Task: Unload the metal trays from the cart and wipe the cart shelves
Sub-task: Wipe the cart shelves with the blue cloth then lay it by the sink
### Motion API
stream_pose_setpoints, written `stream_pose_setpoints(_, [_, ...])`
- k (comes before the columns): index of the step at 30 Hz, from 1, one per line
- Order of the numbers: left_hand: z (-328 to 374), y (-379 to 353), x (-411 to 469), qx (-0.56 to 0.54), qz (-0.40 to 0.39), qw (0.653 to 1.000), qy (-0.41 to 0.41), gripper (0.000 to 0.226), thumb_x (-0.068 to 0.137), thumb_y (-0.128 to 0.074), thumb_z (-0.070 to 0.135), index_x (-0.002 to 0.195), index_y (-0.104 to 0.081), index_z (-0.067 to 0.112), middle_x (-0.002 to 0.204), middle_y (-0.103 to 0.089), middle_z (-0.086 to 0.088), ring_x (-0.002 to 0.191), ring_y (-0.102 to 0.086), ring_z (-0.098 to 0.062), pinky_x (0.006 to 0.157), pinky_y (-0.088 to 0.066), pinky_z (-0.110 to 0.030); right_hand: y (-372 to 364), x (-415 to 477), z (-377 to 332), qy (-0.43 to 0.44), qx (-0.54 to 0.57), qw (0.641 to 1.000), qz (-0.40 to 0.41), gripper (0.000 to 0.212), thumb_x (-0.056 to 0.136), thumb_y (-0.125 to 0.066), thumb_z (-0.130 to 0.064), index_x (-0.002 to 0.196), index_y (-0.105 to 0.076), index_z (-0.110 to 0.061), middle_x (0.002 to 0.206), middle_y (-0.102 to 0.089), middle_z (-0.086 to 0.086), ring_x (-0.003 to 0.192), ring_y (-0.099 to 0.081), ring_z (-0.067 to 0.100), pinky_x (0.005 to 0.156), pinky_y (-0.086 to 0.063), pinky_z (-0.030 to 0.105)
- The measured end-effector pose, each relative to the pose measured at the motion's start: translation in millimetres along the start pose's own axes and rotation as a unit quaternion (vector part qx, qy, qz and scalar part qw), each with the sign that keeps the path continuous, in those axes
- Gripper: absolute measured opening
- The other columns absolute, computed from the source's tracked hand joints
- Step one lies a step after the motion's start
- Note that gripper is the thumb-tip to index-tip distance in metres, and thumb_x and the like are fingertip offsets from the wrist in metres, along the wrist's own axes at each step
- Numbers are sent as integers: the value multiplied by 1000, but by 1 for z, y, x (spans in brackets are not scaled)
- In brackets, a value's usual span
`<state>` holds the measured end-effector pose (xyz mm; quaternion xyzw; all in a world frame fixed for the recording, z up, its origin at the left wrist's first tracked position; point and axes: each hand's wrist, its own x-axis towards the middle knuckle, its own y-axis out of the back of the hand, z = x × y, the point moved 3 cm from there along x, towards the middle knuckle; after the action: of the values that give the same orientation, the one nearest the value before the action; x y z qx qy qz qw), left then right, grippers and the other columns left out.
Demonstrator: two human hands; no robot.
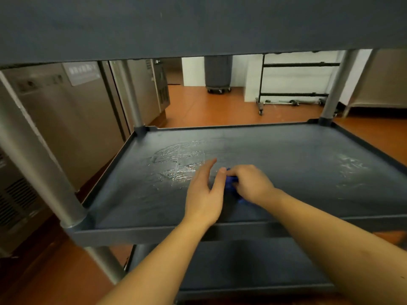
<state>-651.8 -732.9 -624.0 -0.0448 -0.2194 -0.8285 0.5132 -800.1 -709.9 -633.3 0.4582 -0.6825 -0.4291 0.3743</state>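
The dark grey middle shelf of the cart fills the centre, with wet streaks left of middle and at the right. No metal trays are in view. My right hand is closed on a blue cloth, which rests on the shelf near its front centre. My left hand lies just left of it, fingers spread, its thumb touching the cloth. Most of the cloth is hidden under my right hand.
The top shelf hangs overhead and the bottom shelf sits below. Grey posts stand at the corners. Steel cabinets line the left. A wheeled grey bin and a rolling rack stand on the orange floor beyond.
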Motion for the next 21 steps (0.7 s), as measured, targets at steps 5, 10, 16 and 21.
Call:
stream_pose_setpoints(5, [21,-57,-3,-25,-78,996,24,44,96,-44,46,138,-46,34,146,-42,14,134,-35,-2,103,-23,-16,37,-34,94,-89,-38,995,20,9,78,-60,-9,77,-61,-18,87,-68,7,82,-63,31,59,-42,32])
stream_pose_setpoints(10, [29,-85,-9,-30,-108,994,19,44,97,-43,45,139,-45,33,146,-41,16,135,-32,0,107,-20,-17,89,-92,188,-219,-70,971,60,41,85,-50,1,115,-67,-22,116,-66,11,102,-60,32,81,-49,39])
stream_pose_setpoints(16, [23,-89,-9,-21,-92,995,13,41,97,-45,43,136,-48,32,143,-45,15,134,-35,-1,114,-25,-26,123,-140,243,-349,-80,929,93,46,90,-45,3,127,-60,-21,110,-65,16,63,-53,16,46,-39,27])
stream_pose_setpoints(21, [20,-86,-11,-39,-38,998,-27,39,94,-50,42,130,-56,27,135,-54,12,128,-43,-2,111,-31,-25,104,-122,203,-334,-33,939,79,43,89,-50,0,123,-60,-24,107,-65,11,75,-56,20,55,-44,28])
